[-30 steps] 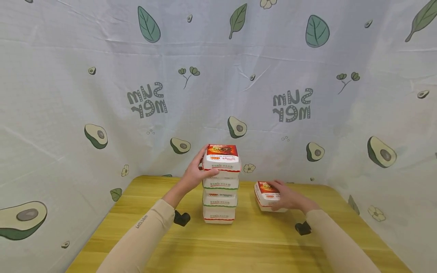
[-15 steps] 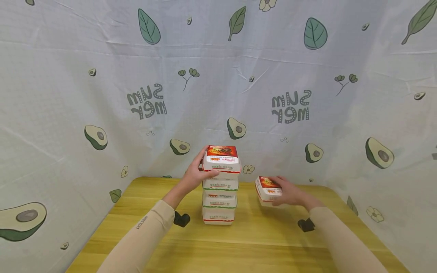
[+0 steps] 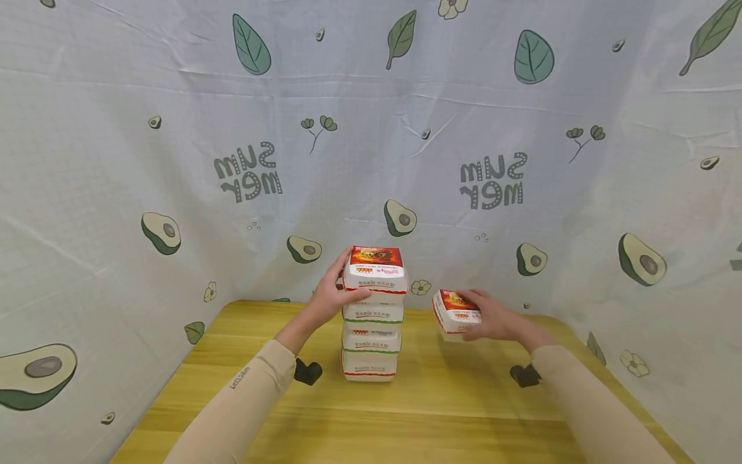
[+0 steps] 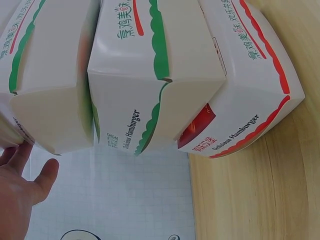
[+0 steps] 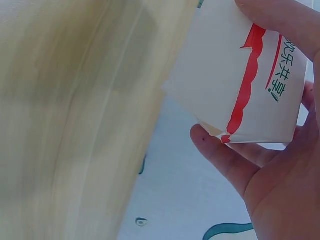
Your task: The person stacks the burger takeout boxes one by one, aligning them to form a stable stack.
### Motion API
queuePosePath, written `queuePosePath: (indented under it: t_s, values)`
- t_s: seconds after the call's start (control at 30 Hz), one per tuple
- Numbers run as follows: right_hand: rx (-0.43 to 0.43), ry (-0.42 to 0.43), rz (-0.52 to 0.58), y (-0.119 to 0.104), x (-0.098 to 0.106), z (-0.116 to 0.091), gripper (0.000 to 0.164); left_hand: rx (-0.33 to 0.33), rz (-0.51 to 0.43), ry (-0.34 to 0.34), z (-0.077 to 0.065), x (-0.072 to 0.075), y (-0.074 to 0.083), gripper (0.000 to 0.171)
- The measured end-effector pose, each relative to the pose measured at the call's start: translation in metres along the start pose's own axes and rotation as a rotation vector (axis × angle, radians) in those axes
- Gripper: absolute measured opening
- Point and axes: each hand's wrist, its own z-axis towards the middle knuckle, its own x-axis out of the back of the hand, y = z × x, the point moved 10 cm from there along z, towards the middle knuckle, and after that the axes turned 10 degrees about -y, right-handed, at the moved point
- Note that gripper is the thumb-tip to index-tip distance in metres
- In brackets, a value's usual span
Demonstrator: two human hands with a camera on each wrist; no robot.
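Several white paper hamburger boxes make an upright stack [image 3: 371,345] at mid-table in the head view. My left hand [image 3: 330,295] grips the left side of the top box [image 3: 375,280], which has a red burger picture on its lid. Green trim marks the middle boxes [image 4: 132,100], and the bottom box [image 4: 240,100] has red trim. To the right of the stack, my right hand [image 3: 500,319] holds another red-trimmed hamburger box [image 3: 455,317] up off the table. Its thumb and fingers wrap that box [image 5: 225,75] in the right wrist view.
The wooden table [image 3: 324,425] runs back to a pale cloth curtain [image 3: 348,161] printed with avocados and leaves. Dark wrist-worn pieces show by the left wrist [image 3: 308,372] and the right wrist [image 3: 525,376].
My right hand has lifted its hamburger box up from the tabletop. My left hand stays on the top box, and the stack stands as before.
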Motion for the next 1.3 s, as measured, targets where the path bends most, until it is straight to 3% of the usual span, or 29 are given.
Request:
queuePosePath:
  t_s: [0.37,0.5,0.57,0.73,1.3]
  values:
    - [0.04,0.032,-0.048,-0.01,0.019,-0.005,0.1,0.047,0.009,-0.023,0.003,-0.001,-0.003,0.098]
    - [0.053,0.031,-0.062,-0.016,0.026,-0.007,0.099,0.038,-0.007,-0.027,-0.005,-0.003,0.016,0.096]
    - [0.055,0.028,-0.07,-0.019,0.029,-0.008,0.099,0.033,-0.007,-0.025,-0.006,-0.004,0.017,0.096]
    - [0.068,0.041,-0.096,-0.028,0.039,-0.009,0.099,0.014,0.007,-0.009,0.002,-0.001,-0.001,0.097]
    - [0.107,0.063,-0.139,-0.067,0.072,-0.011,0.097,-0.022,0.009,0.012,0.001,0.005,0.001,0.097]
